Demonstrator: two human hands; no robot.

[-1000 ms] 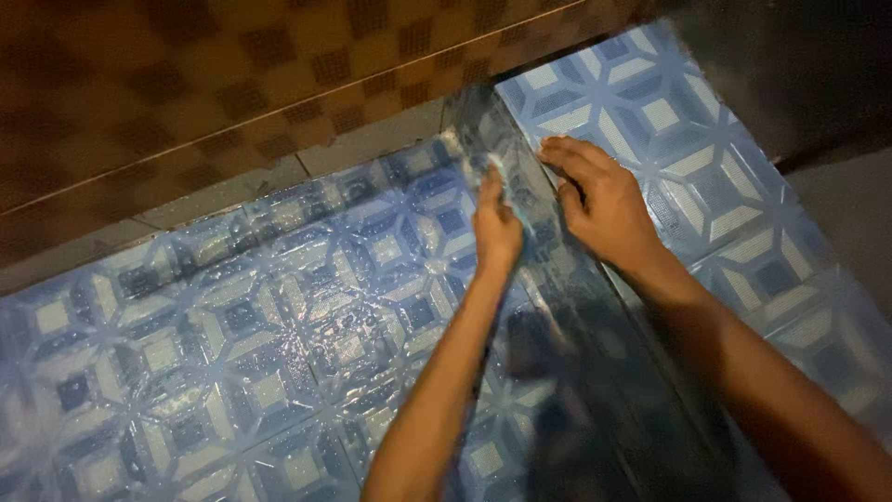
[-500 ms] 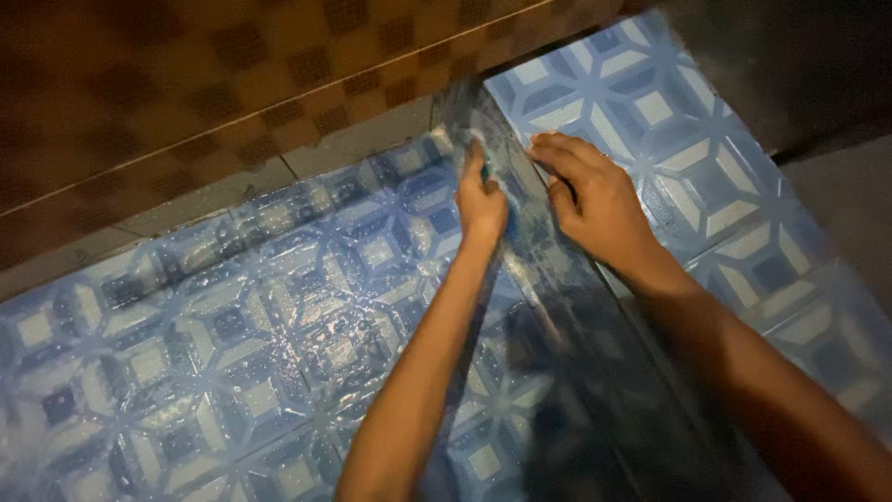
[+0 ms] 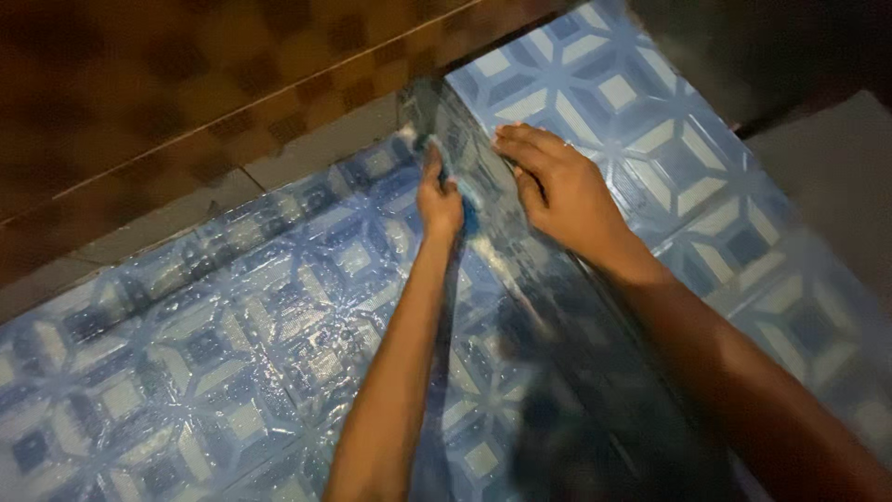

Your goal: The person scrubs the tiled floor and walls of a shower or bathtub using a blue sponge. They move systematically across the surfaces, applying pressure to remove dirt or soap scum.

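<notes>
Hidden: left hand (image 3: pixel 439 197) fingers clamped on clear film strip (image 3: pixel 483 200) (edges hard to trace)
Right hand (image 3: pixel 557 191): fingers spread flat on the strip
Surface: blue patterned sheet (image 3: pixel 232 344); brown tiles (image 3: pixel 186 84) upper left

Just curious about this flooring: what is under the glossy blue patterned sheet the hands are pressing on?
Beyond its far edge a grey strip of floor shows, then brown checkered tiles. Both the left hand and right hand press a fold; whatever lies directly beneath the sheet is covered.

The patterned sheet (image 3: pixel 232 353) covers the floor; a raised fold (image 3: pixel 483 186) runs from twelve toward five o'clock, left hand (image 3: pixel 439 200) at its nine, right hand (image 3: pixel 562 191) at three, possibly pressing it.
</notes>
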